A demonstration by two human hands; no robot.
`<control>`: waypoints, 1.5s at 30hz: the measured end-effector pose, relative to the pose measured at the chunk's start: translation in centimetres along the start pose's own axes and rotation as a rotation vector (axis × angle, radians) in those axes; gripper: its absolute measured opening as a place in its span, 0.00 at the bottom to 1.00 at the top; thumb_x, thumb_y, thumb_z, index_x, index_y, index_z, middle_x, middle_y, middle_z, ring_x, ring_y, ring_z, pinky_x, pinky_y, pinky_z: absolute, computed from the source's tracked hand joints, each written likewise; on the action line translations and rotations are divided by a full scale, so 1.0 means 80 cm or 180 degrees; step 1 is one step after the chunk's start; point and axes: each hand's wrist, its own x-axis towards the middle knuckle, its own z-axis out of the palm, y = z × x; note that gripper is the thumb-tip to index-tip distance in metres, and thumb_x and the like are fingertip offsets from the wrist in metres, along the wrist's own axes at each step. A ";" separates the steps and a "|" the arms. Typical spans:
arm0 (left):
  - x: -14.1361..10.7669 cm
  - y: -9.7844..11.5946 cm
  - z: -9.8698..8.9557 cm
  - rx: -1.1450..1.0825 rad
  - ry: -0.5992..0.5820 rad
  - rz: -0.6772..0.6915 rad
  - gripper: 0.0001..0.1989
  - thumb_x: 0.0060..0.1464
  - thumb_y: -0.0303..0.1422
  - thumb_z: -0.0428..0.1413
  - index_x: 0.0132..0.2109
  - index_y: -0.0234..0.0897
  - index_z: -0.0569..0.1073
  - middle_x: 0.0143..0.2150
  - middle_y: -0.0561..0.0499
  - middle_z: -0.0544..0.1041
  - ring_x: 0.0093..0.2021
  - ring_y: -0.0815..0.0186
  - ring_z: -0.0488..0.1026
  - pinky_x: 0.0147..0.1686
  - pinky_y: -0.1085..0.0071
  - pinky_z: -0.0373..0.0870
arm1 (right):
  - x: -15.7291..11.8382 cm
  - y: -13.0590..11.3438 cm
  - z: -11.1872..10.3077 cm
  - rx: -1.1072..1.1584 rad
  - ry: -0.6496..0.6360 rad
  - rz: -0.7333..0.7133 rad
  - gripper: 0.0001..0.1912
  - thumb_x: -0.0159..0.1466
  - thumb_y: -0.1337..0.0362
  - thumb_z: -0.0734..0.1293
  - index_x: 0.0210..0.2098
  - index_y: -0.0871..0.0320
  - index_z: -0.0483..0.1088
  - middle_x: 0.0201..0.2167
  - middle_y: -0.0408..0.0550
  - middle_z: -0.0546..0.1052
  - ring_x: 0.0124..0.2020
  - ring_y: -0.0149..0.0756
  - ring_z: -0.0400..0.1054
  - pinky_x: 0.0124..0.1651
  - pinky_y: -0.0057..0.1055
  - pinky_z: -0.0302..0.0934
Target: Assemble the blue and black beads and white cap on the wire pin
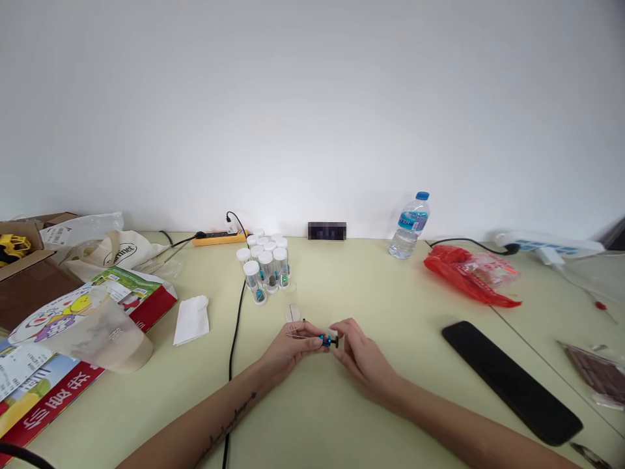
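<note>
My left hand [289, 348] pinches a small blue and black metal part [328, 341] near the middle of the table, with thin wires sticking out to its left. From the right, my right hand [360, 355] has its thumb and fingertips at the black end of that same part. Just beyond my left hand, an open clear tube [291, 306] stands on the table. Behind it to the left is a cluster of several clear tubes with white caps [254, 281], some with small blue or green pieces inside.
A black cable [236, 326] runs left of my left hand. Farther left are a napkin [191, 320], a plastic cup [110, 335] and a box. At right lie a black slab [512, 381] and a red bag [459, 270]; a water bottle [410, 228] stands near the wall.
</note>
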 end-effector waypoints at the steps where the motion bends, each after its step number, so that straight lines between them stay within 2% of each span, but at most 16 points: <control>1: -0.001 0.000 0.001 0.0023 -0.0009 -0.0003 0.09 0.42 0.27 0.65 0.34 0.30 0.76 0.36 0.45 0.78 0.38 0.64 0.75 0.48 0.62 0.67 | -0.001 0.001 0.000 -0.0151 -0.0126 -0.0141 0.13 0.68 0.61 0.55 0.52 0.52 0.54 0.44 0.50 0.66 0.31 0.34 0.66 0.32 0.31 0.62; 3: -0.004 0.001 0.003 0.0064 -0.0003 0.0018 0.09 0.41 0.27 0.65 0.33 0.30 0.76 0.35 0.46 0.78 0.39 0.63 0.74 0.49 0.61 0.66 | -0.004 0.002 -0.004 -0.0355 -0.0176 -0.0201 0.14 0.67 0.62 0.56 0.52 0.53 0.53 0.47 0.52 0.66 0.33 0.36 0.67 0.32 0.31 0.61; 5: -0.006 0.002 0.006 0.0126 -0.0011 -0.0025 0.09 0.41 0.27 0.65 0.33 0.30 0.76 0.34 0.46 0.78 0.38 0.63 0.74 0.48 0.62 0.66 | -0.008 0.002 -0.008 -0.0373 -0.0162 -0.0062 0.13 0.67 0.62 0.56 0.52 0.53 0.53 0.46 0.51 0.67 0.32 0.34 0.66 0.32 0.30 0.61; 10: -0.010 0.000 0.013 0.0198 -0.0046 -0.0117 0.08 0.43 0.28 0.64 0.34 0.31 0.75 0.35 0.46 0.78 0.38 0.64 0.74 0.45 0.66 0.66 | -0.010 0.001 -0.010 -0.0146 -0.0245 0.0045 0.07 0.68 0.65 0.55 0.46 0.53 0.57 0.37 0.44 0.70 0.29 0.32 0.65 0.32 0.27 0.58; 14: -0.011 -0.001 0.012 0.0226 -0.0110 -0.0181 0.08 0.44 0.27 0.64 0.34 0.31 0.76 0.35 0.46 0.78 0.37 0.65 0.73 0.42 0.69 0.66 | -0.007 0.003 -0.010 -0.0053 -0.0368 0.0043 0.07 0.69 0.63 0.54 0.44 0.55 0.59 0.34 0.44 0.72 0.31 0.33 0.65 0.33 0.27 0.57; 16: -0.012 -0.001 0.010 0.0220 -0.0108 -0.0171 0.07 0.43 0.26 0.64 0.33 0.31 0.76 0.34 0.47 0.78 0.37 0.66 0.73 0.44 0.69 0.66 | -0.006 0.004 -0.011 -0.0015 -0.0462 0.0088 0.07 0.69 0.62 0.54 0.43 0.55 0.60 0.34 0.44 0.72 0.31 0.32 0.66 0.33 0.27 0.57; 21: -0.011 0.000 0.007 0.0111 -0.0063 -0.0194 0.07 0.44 0.26 0.63 0.33 0.31 0.76 0.35 0.46 0.78 0.38 0.65 0.73 0.45 0.67 0.66 | -0.006 0.004 -0.011 0.0118 -0.0484 0.0233 0.12 0.68 0.63 0.57 0.50 0.54 0.55 0.36 0.43 0.73 0.29 0.31 0.66 0.32 0.26 0.57; 27: -0.009 0.002 0.005 0.0117 -0.0041 -0.0188 0.07 0.43 0.26 0.64 0.33 0.31 0.76 0.33 0.47 0.77 0.37 0.64 0.73 0.45 0.65 0.66 | -0.005 0.003 -0.011 0.0134 -0.0559 0.0173 0.06 0.69 0.64 0.54 0.45 0.53 0.57 0.35 0.41 0.72 0.29 0.30 0.65 0.32 0.25 0.56; 36: -0.009 0.002 0.004 0.0337 -0.0093 -0.0275 0.08 0.42 0.26 0.64 0.34 0.31 0.76 0.34 0.46 0.78 0.37 0.63 0.73 0.45 0.63 0.66 | -0.003 0.005 -0.013 0.0097 -0.0711 0.0076 0.08 0.70 0.61 0.52 0.39 0.55 0.60 0.33 0.43 0.71 0.32 0.33 0.66 0.34 0.27 0.57; 41: -0.009 0.003 0.005 0.0372 -0.0065 -0.0238 0.08 0.42 0.26 0.64 0.33 0.31 0.76 0.35 0.45 0.78 0.39 0.62 0.73 0.45 0.65 0.66 | -0.002 0.004 -0.012 -0.0003 -0.0655 0.0179 0.07 0.68 0.64 0.55 0.45 0.56 0.58 0.33 0.45 0.72 0.30 0.33 0.67 0.33 0.27 0.57; 45: -0.010 0.002 0.006 0.0377 -0.0061 -0.0263 0.08 0.42 0.26 0.64 0.34 0.31 0.76 0.35 0.46 0.78 0.38 0.62 0.73 0.45 0.65 0.66 | -0.001 0.003 -0.014 0.0098 -0.0704 0.0180 0.06 0.69 0.62 0.55 0.43 0.55 0.60 0.33 0.44 0.72 0.31 0.33 0.67 0.33 0.26 0.57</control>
